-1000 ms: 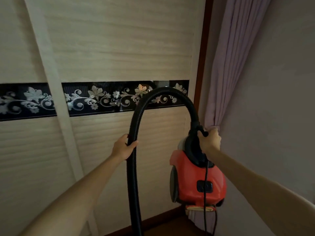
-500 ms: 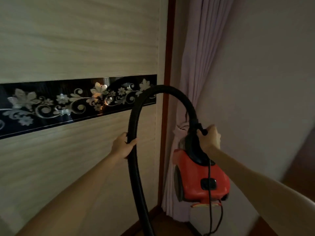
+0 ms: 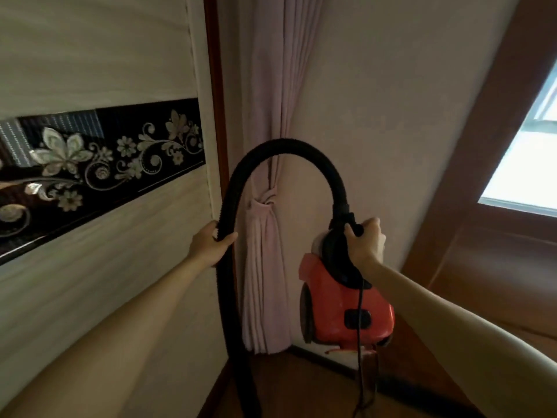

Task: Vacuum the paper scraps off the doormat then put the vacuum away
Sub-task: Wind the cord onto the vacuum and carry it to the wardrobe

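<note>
Left hand [image 3: 208, 244]: centre-left of the frame, arm stretched forward from the lower left, fingers and thumb curled round the black ribbed hose [image 3: 289, 146] on its left-hand run. Right hand [image 3: 366, 241]: right of centre, arm reaching in from the lower right, fist closed over the black carry handle [image 3: 337, 251] on top of the vacuum. The two hands are well apart, at about the same height. Vacuum [image 3: 334, 312]: red canister body, lower centre-right, hanging from the right hand with its rear end down; one dark wheel shows on its left side. The hose rises from the handle end, arches over between the hands and drops past the left hand out of the bottom edge. Power cord [image 3: 360, 342]: thin, black, trailing down across the red body towards the floor [image 3: 301, 384]. Curtain [image 3: 265, 282]: pale pink, knotted at mid-height, hanging in the corner directly behind the hose and just left of the vacuum. Wardrobe door [image 3: 105, 55]: cream, left side of the frame, crossed by a black floral band [image 3: 90, 164]. Wall [image 3: 391, 116]: plain, behind the vacuum. Window [image 3: 524, 158]: bright, wood-framed, right edge.
</note>
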Demonstrator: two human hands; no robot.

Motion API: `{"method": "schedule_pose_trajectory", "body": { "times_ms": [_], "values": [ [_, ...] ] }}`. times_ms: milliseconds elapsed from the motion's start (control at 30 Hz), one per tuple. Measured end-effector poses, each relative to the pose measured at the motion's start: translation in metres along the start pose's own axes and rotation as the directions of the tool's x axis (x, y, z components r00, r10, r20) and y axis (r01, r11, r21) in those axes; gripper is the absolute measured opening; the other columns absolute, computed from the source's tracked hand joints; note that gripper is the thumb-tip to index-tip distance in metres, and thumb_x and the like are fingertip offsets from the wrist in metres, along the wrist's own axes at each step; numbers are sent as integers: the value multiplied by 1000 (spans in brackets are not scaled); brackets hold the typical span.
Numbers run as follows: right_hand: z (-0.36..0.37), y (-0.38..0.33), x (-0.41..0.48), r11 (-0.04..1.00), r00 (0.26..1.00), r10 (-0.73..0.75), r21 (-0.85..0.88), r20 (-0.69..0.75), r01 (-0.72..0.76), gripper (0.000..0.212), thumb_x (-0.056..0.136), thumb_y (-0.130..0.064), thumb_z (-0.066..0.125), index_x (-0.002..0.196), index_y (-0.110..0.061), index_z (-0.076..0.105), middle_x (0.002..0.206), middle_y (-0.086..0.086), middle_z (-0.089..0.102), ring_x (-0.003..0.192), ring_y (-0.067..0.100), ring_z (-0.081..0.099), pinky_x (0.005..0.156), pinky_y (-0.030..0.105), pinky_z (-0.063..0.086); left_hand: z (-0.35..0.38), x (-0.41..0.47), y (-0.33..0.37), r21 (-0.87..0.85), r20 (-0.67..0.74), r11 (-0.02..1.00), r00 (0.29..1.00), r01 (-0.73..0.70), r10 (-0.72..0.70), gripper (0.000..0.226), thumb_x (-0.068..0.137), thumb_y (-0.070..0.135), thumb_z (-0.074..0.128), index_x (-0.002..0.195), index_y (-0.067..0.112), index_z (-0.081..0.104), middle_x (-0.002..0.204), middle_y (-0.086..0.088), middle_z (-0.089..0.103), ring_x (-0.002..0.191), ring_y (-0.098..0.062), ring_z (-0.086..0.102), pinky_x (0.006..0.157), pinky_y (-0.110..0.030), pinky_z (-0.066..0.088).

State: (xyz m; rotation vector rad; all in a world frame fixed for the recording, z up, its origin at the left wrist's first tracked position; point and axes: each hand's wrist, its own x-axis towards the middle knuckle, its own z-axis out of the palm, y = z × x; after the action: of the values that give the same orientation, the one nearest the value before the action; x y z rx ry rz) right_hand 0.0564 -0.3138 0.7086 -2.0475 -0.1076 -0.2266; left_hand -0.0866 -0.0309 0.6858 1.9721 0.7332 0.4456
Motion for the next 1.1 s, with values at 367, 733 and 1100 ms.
{"method": "schedule_pose_trajectory", "body": {
  "times_ms": [367, 733, 1100],
  "values": [
    [-5, 55, -41, 982, 971, 177, -36, -160, -185, 28, 95, -26, 61, 103, -9, 41, 77, -3, 51, 78, 25, 61, 70, 44, 58, 55, 31, -16, 69, 275, 986, 953, -154, 130, 62, 93, 45, 62, 146, 17, 44, 141, -5, 54, 124, -24, 55, 105, -38, 47],
    [57, 169, -54, 913, 913, 383, -91, -139, -397, 28, 97, -27, 58, 111, -10, 39, 91, 7, 56, 79, 25, 60, 73, 49, 59, 143, 54, -92, 139, 390, 986, 920, -97, 35, 50, 96, 38, 61, 139, 16, 49, 129, -6, 60, 115, -24, 58, 100, -38, 50],
    [124, 270, -57, 819, 841, 539, -202, -52, -538, 25, 100, -29, 52, 106, -14, 33, 93, 11, 58, 79, 31, 63, 58, 39, 53, 213, 91, -189, 269, 454, 961, 889, -63, -69, 42, 96, 41, 60, 129, 17, 52, 117, 0, 61, 98, -17, 58, 81, -33, 53]
  ]
}}
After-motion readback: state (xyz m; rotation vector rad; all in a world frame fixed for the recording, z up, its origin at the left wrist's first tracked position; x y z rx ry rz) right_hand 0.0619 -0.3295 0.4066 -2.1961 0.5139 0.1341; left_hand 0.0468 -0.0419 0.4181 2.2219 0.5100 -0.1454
